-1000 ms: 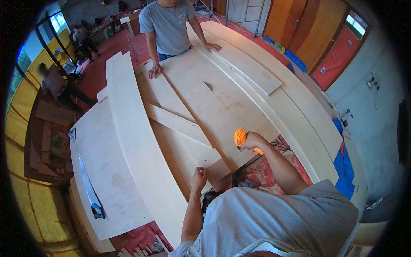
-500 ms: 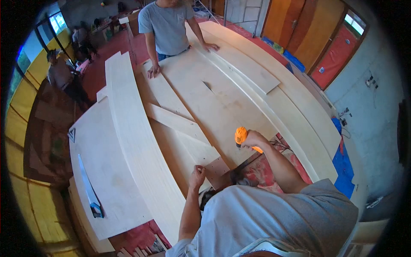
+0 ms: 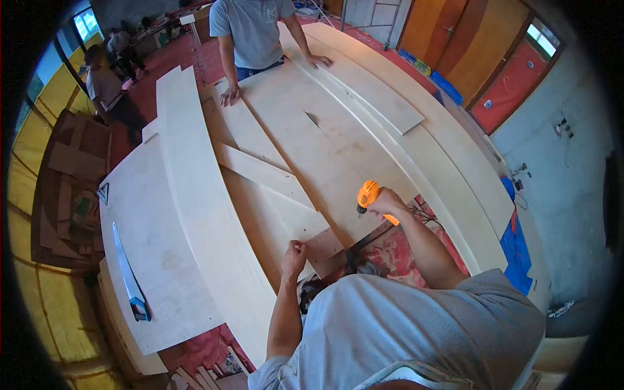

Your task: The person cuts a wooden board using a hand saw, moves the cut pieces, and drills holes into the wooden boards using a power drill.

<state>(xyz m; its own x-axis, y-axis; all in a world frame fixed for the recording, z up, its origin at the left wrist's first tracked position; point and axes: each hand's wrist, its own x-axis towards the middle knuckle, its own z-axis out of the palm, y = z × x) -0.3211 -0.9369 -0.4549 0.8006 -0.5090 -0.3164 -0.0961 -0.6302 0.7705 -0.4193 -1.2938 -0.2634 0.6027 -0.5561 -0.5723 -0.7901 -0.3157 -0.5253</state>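
Note:
An orange cordless drill [image 3: 368, 192] is in my right hand [image 3: 389, 203], fingers wrapped round its handle. Its dark chuck points down over the plywood sheet, apart from the frame boards. My left hand [image 3: 294, 257] is closed in a pinch beside a small brownish wood block [image 3: 324, 245] at the near end of the frame; whatever it pinches is too small to make out. From that block a narrow board [image 3: 263, 140] runs away from me, and a diagonal brace [image 3: 260, 170] meets it. Small dark dots mark the boards near their joints.
Across the table a co-worker [image 3: 252, 32] rests both hands on the boards. A handsaw [image 3: 130, 276] and a triangular square [image 3: 103, 193] lie on the left sheet. A long pale panel [image 3: 188, 156] stands left of the frame. Other people [image 3: 110, 88] stand at far left.
My view has shifted slightly. The drill stays in my right hand and my left hand stays pinched by the block. At far left, a person has moved a little and turned.

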